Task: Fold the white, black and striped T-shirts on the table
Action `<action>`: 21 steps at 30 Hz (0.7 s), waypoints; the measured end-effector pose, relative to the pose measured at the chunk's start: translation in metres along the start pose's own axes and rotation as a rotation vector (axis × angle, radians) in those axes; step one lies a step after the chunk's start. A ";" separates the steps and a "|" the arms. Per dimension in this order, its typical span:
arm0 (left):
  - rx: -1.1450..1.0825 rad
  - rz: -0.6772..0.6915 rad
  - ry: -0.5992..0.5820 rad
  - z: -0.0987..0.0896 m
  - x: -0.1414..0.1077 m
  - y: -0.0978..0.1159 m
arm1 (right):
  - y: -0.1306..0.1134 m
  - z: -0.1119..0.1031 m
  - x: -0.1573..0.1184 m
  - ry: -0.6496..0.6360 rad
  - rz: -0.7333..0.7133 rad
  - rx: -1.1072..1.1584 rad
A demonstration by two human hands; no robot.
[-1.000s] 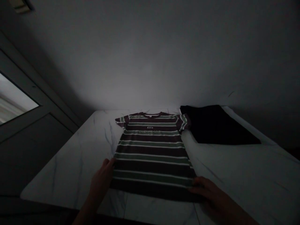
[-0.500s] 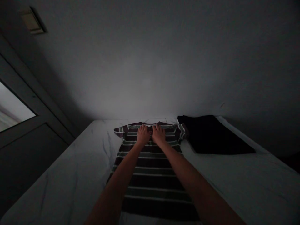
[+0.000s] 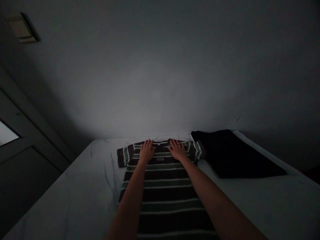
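Observation:
A dark T-shirt (image 3: 162,193) with green and white stripes lies spread flat, front up, on a white marbled table (image 3: 82,193), collar toward the wall. My left hand (image 3: 147,150) rests palm down on the shirt's left shoulder, fingers spread. On the right shoulder, my right hand (image 3: 177,150) lies flat in the same way. Both arms stretch over the shirt's body. Neither hand grips anything.
A folded black garment (image 3: 237,156) lies on the table just right of the shirt's sleeve. A plain wall rises right behind the table. A dark door or window frame (image 3: 30,140) stands to the left. The room is dim.
My hands went from the shirt's bottom hem up to the collar, then slid apart from the middle toward the shoulders. The view tilted slightly.

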State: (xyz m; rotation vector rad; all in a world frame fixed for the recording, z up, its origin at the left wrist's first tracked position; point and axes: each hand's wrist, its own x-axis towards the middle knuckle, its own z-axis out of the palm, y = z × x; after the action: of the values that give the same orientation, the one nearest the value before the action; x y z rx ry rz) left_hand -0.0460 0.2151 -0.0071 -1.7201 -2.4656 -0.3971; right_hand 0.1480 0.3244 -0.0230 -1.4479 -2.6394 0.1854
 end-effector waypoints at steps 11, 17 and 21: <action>0.167 -0.051 0.000 0.009 0.006 -0.030 | 0.014 -0.009 -0.005 0.118 0.272 -0.055; 0.141 -0.039 0.044 0.006 -0.025 -0.029 | 0.008 -0.004 -0.031 0.161 0.354 0.030; 0.122 -0.102 -0.021 -0.006 -0.044 -0.052 | 0.042 -0.010 -0.044 0.238 0.441 0.038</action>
State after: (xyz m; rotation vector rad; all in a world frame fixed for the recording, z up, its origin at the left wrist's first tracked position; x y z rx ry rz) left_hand -0.0793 0.1569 -0.0191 -1.5644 -2.5420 -0.2332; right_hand 0.2078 0.3104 -0.0225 -1.8883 -2.0952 0.0949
